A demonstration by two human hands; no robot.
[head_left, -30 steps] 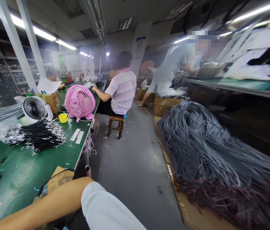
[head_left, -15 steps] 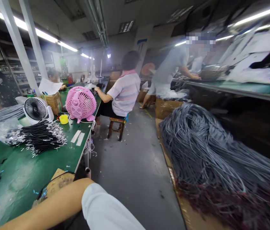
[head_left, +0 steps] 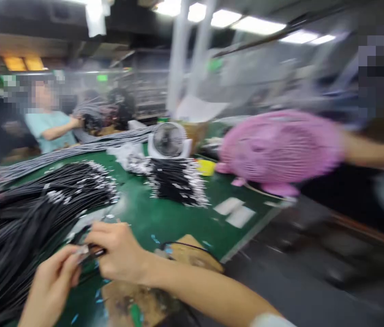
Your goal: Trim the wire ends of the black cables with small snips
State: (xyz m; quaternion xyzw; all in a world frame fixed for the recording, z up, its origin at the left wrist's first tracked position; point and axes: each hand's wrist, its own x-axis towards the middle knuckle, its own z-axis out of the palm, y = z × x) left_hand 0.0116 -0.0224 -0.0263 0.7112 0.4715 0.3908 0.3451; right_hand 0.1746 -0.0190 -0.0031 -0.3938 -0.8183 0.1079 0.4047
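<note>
Low in the view, my left hand pinches a small pale connector between thumb and fingertips. My right hand is beside it, fingers curled round a short dark cable that meets the connector. Motion blur hides the finer detail of both. Left of the hands lies a large bundle of black cables with pale ends. Under my right forearm sits a stained brown board, with a green object on it and blue scraps around.
Along the green table stand a white fan, a pink fan, a yellow tape roll and a black cable stack. Grey cables stretch behind. A person works at far left; another arm reaches in at right.
My view has swung left, so the table and fans now appear farther right. Both my hands have come into view, together at the connector; earlier only one arm showed.
</note>
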